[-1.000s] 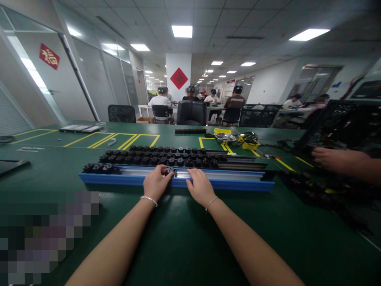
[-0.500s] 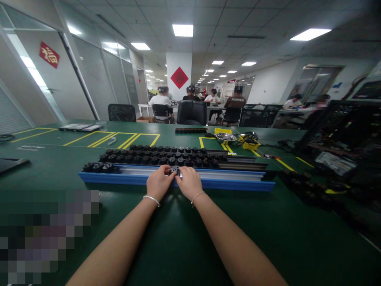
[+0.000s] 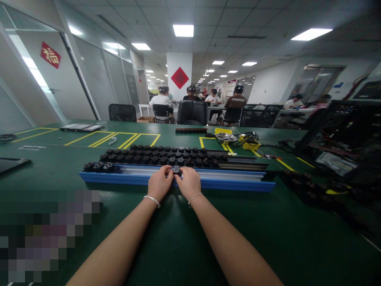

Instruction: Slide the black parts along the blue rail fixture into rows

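From where I sit, I have the left hand (image 3: 160, 183) and the right hand (image 3: 188, 183) nearly meeting, fingers curled and each barely parted, pinching a dark round part (image 3: 176, 170) between them from either side. That part sits at the blue channel (image 3: 232, 185), about midway along; my fingers hide its underside, so I can't tell how it is seated. At nine o'clock, three dark parts (image 3: 98, 167) stand at the channel's end. At twelve, rows of black parts (image 3: 157, 159) crowd close behind, blocking the way straight across. Past them at twelve lies a dark strip (image 3: 191, 130), with a black chair (image 3: 192, 112) beyond the green table (image 3: 178, 238). Toward one o'clock I see a metal bowl (image 3: 226, 137), then a yellow container (image 3: 251, 145) under tangled cables (image 3: 250, 137). A dark rack (image 3: 333, 135) looms at two.
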The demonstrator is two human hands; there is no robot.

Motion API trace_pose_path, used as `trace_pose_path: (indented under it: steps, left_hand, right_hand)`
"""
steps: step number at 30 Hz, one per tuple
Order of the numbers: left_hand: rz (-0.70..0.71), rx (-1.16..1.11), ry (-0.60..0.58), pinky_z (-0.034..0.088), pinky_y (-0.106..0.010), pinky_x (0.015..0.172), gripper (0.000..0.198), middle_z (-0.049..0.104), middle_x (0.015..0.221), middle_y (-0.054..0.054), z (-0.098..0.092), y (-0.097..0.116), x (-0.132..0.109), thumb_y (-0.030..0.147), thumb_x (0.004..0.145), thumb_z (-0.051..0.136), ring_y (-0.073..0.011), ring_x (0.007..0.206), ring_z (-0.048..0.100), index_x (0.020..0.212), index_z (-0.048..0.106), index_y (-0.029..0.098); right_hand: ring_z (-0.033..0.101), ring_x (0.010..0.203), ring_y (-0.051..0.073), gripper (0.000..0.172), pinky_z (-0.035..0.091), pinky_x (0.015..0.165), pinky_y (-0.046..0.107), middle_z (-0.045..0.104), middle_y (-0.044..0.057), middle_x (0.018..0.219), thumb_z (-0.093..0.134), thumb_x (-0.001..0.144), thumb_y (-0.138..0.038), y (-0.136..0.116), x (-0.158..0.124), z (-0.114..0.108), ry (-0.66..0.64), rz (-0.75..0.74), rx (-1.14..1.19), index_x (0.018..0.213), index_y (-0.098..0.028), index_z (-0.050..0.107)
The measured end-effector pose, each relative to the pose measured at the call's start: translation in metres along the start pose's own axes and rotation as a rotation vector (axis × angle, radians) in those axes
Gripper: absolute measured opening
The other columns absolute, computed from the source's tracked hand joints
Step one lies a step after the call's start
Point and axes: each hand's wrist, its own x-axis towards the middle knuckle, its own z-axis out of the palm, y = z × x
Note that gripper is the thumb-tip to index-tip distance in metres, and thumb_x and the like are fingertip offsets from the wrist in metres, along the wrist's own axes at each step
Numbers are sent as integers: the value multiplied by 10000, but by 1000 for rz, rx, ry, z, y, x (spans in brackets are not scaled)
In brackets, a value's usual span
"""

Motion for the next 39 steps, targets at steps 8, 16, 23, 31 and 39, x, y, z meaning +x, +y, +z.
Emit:
trace_pose_path:
  steps: [8, 16, 23, 31, 39]
  left_hand:
    - [-10, -6, -14, 478, -313, 775, 290, 722, 951, -15, 0, -1, 0, 251, 839, 428, -208, 885, 659, 1088, 577, 249]
    - [32, -81, -24, 469, -322, 860, 323, 721, 979, 5, 1, -3, 0, 179, 791, 437, -195, 955, 644, 1081, 560, 250]
    - [97, -98, -34, 428, -319, 950, 320, 723, 968, 6, 1, -3, 1, 147, 773, 447, -168, 1001, 627, 1052, 572, 243]
    - [194, 31, -7, 426, -344, 949, 337, 688, 1049, -36, 3, -4, 0, 164, 779, 451, -194, 1003, 609, 1090, 568, 217]
    - [301, 175, 62, 325, -379, 1051, 358, 616, 1216, -53, 8, -8, 0, 207, 817, 430, -208, 1174, 504, 1137, 589, 198]
  right_hand:
    - [537, 984, 203, 238, 362, 862, 329, 653, 65, 1010, 607, 770, -364, -5, 1, 4, 50, 64, -12, 934, -194, 644]
    - [528, 1002, 213, 251, 348, 869, 334, 650, 67, 1013, 602, 775, -361, -8, 0, 6, 84, 95, -5, 954, -188, 631]
    - [522, 1002, 212, 238, 339, 877, 334, 647, 78, 1004, 562, 797, -360, -5, -2, 9, 125, 92, -18, 946, -186, 626]
    - [514, 1006, 227, 256, 336, 884, 344, 642, 94, 1014, 539, 800, -348, -2, -3, 10, 154, 97, -40, 964, -169, 623]
    - [512, 993, 234, 269, 337, 883, 346, 641, 107, 1007, 534, 801, -343, 2, -5, 7, 172, 100, -52, 964, -149, 621]
